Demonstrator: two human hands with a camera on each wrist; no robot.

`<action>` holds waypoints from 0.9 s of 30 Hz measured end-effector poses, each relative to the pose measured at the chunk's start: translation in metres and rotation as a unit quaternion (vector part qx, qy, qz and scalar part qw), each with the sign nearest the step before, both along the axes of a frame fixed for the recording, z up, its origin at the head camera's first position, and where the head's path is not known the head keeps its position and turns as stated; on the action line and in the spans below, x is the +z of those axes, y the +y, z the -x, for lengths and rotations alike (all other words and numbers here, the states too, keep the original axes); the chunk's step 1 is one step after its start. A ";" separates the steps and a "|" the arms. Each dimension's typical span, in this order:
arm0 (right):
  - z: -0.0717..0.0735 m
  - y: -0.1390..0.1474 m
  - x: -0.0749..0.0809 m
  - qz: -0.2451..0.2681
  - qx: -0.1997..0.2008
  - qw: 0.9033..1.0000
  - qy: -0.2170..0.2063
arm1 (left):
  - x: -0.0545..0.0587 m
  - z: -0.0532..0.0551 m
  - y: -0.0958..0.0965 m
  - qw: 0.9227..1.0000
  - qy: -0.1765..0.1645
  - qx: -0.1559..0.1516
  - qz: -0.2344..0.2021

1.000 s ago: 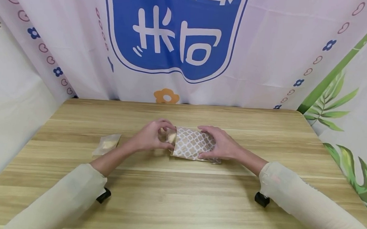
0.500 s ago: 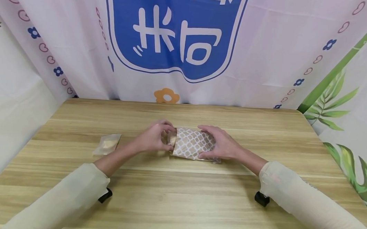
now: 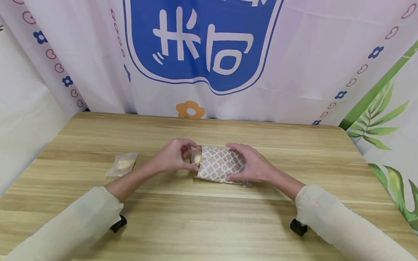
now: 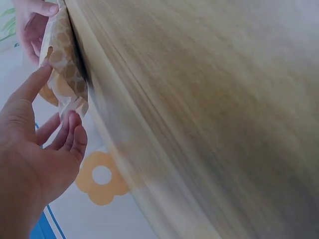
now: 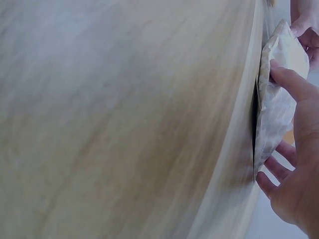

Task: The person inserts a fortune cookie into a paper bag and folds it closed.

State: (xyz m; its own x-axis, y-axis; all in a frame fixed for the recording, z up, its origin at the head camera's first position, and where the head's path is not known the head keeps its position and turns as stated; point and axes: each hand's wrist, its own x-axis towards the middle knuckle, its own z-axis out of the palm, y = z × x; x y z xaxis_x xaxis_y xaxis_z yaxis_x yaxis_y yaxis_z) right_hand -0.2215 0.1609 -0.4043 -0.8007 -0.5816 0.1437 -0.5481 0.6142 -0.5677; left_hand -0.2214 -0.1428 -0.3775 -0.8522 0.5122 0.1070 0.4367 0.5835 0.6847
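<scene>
A tan bag [image 3: 217, 162] with a white lattice print lies on the wooden table, its mouth facing left. My right hand [image 3: 255, 163] holds its right end, thumb on the near edge and fingers on the far edge. From the mouth pokes a small clear packet [image 3: 197, 158] with something pale yellow in it; the rest of it is hidden inside. My left hand [image 3: 172, 157] pinches this packet between thumb and curled fingers, fingertips right at the bag's rim. In the left wrist view, the bag [image 4: 64, 62] stands between both hands.
A second clear packet [image 3: 123, 164] with a pale yellow piece lies on the table [image 3: 203, 232], beyond my left forearm. A printed cloth [image 3: 297, 72] hangs behind the table's far edge. Dark wrist devices [image 3: 298, 227] show under both sleeves.
My left hand shifts slightly at the mouth of the bag, moving a little right and then back. The right hand and the bag stay almost still.
</scene>
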 end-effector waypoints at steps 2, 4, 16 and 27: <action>0.000 0.000 0.000 0.001 0.000 1.000 0.000 | 0.001 0.001 -0.002 1.000 -0.017 -0.005 -0.013; 0.000 0.000 0.000 0.001 0.000 1.000 0.001 | 0.002 0.001 -0.004 0.999 -0.030 -0.009 -0.023; 0.001 0.001 0.000 0.002 0.001 1.000 0.003 | 0.001 0.000 -0.001 0.980 -0.154 -0.003 -0.128; 0.001 0.001 0.001 0.006 0.004 1.000 0.000 | 0.005 0.003 -0.007 0.982 -0.155 -0.035 -0.099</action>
State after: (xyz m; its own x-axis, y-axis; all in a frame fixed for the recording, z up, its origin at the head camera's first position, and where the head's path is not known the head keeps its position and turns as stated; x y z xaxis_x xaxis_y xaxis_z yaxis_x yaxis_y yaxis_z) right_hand -0.2228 0.1623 -0.4037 -0.7960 -0.5862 0.1511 -0.5531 0.6028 -0.5751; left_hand -0.2249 -0.1500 -0.3726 -0.8224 0.5667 -0.0497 0.2232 0.4018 0.8881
